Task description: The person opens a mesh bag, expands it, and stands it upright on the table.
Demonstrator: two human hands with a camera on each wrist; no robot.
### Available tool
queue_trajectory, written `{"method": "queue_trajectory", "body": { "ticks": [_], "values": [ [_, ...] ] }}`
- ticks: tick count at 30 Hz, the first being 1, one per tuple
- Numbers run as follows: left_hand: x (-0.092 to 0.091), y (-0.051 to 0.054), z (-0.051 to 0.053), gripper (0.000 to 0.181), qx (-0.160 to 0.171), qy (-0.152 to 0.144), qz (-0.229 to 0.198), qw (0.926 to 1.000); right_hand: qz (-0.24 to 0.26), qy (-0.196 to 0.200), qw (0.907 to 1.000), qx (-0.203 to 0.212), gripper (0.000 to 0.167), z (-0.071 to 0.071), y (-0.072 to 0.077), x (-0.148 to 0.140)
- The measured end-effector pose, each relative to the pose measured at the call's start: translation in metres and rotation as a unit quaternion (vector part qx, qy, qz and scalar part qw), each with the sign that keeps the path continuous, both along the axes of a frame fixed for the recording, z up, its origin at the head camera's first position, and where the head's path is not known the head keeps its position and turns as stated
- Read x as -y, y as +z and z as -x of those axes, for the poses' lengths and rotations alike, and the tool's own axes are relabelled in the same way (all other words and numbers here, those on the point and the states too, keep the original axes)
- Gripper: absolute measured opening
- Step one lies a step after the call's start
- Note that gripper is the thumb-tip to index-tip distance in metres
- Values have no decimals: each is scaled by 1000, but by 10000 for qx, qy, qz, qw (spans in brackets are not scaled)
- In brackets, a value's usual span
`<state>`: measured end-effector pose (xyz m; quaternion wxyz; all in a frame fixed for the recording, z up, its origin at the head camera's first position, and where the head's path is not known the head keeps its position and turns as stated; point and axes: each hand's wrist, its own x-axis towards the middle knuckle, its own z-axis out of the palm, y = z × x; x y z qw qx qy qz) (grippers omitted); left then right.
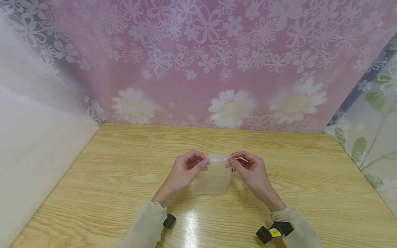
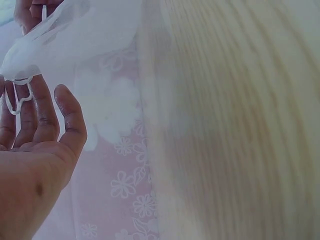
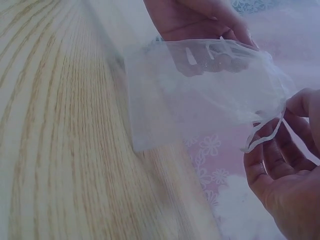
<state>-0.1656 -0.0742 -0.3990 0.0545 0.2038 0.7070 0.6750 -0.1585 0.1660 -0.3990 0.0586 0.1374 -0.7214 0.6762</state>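
Observation:
A small sheer white drawstring pouch (image 1: 214, 181) hangs above the table, its gathered mouth uppermost in the head view. One top corner is pinched between the thumb and fingers of my left hand (image 1: 185, 169). At the opposite corner my right hand (image 1: 253, 173) pinches the mouth in the same way. A white drawstring loop (image 3: 272, 137) dangles by the right-hand fingers in the right wrist view. Another cord loop (image 2: 22, 107) lies across the left-hand fingers in the left wrist view. Through the mesh no contents show.
A wood-grain table (image 1: 124, 165) spreads beneath both hands. Behind it hangs a pink flowered curtain (image 1: 186, 89), with a pale curtain (image 1: 37, 144) on the left and a leafy one (image 1: 372, 137) on the right. Black straps (image 1: 280, 228) sit on the wrists.

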Motion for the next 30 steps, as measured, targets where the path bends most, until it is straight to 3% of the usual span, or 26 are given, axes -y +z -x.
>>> {"method": "queue_trajectory", "body": {
  "ticks": [30],
  "values": [
    [2,-2,3,10,-147,202,137,9996,-476,-44,9988,-79,12,-2,3,-4]
  ]
}}
